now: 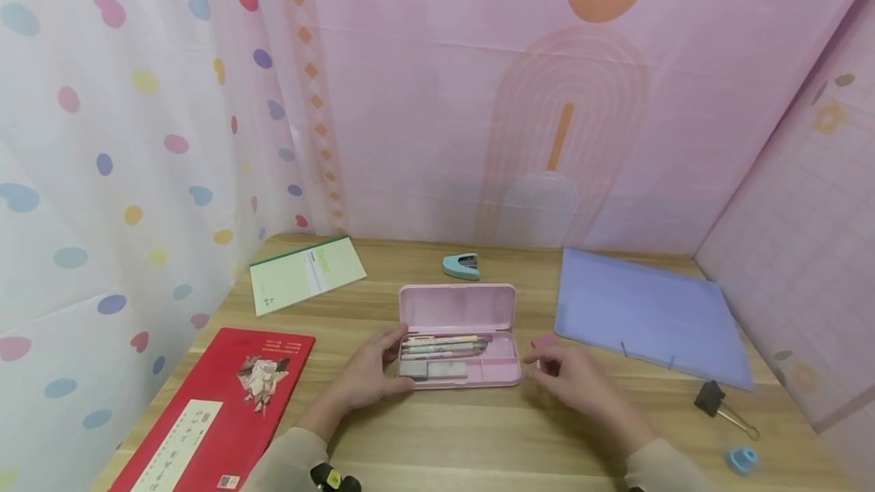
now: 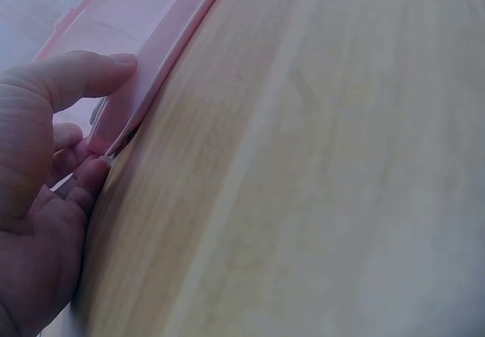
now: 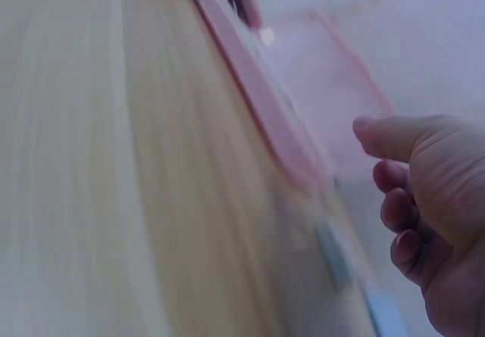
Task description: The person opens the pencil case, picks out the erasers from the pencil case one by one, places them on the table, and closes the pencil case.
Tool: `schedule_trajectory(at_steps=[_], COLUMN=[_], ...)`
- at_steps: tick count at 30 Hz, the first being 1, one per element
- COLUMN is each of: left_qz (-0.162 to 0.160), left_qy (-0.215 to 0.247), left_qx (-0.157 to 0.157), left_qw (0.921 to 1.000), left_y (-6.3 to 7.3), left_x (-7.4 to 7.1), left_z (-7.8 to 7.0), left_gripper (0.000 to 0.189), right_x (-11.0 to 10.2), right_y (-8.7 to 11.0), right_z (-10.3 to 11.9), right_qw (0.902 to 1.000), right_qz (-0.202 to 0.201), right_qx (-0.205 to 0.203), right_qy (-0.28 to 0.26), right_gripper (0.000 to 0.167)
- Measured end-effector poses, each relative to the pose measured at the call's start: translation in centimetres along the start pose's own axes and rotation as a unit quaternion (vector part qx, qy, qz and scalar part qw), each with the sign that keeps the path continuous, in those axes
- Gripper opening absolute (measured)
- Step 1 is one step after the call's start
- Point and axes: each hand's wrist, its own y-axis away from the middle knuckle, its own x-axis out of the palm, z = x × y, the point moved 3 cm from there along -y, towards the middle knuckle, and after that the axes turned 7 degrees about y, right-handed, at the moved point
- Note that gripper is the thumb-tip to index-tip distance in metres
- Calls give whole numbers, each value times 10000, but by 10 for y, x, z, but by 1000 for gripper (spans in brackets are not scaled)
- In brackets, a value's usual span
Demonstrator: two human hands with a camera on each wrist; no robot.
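Observation:
A pink pencil case [image 1: 497, 370] lies on the table with its lid [image 1: 456, 307] raised at the back. Several pens [image 1: 444, 345] fill its rear compartment; a grey block [image 1: 413, 370] and a pale block [image 1: 447, 370] sit in front. My left hand [image 1: 372, 372] grips the case's left end, thumb [image 2: 102, 76] against the front wall, fingers round the corner. Just off the right end is my right hand [image 1: 570, 378], fingers loosely bent, thumb [image 3: 390, 136] apart from them, nothing held. A small pink object [image 1: 544, 341] shows just behind its fingers.
Behind the case stands a blue stapler [image 1: 461, 266]. To the left are a green-edged notepad [image 1: 307, 275] and a red book [image 1: 225, 408]. A blue-purple folder [image 1: 642, 310], black binder clip [image 1: 712, 398] and small blue object [image 1: 741, 460] lie to the right.

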Motion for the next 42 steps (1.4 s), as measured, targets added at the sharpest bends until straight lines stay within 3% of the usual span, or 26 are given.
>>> schedule_trajectory(at_steps=[9, 17, 23, 28, 34, 42], left_qz=[207, 496, 515, 527, 483, 458], left_qy=[116, 113, 202, 105, 161, 101], left_qx=[183, 505, 508, 324, 268, 311], left_qw=[9995, 9974, 9972, 9980, 9983, 9984], left_y=[-2, -3, -3, -1, 1, 1], left_x=[-1, -3, -4, -6, -5, -6], left_z=[0, -3, -5, -2, 1, -1], left_gripper=[102, 99, 98, 98, 98, 98], right_x=[45, 83, 87, 91, 95, 96], right_y=[-42, -66, -75, -82, -87, -83], right_z=[59, 82, 88, 90, 93, 96], right_qw=[9944, 9907, 9884, 9858, 9756, 9621], right_qz=[281, 735, 763, 1008, 1265, 899], right_qx=[-928, -1027, -1118, -1207, -1604, -2166], right_qy=[427, 515, 693, 583, 806, 1388], right_gripper=[16, 21, 26, 27, 22, 16])
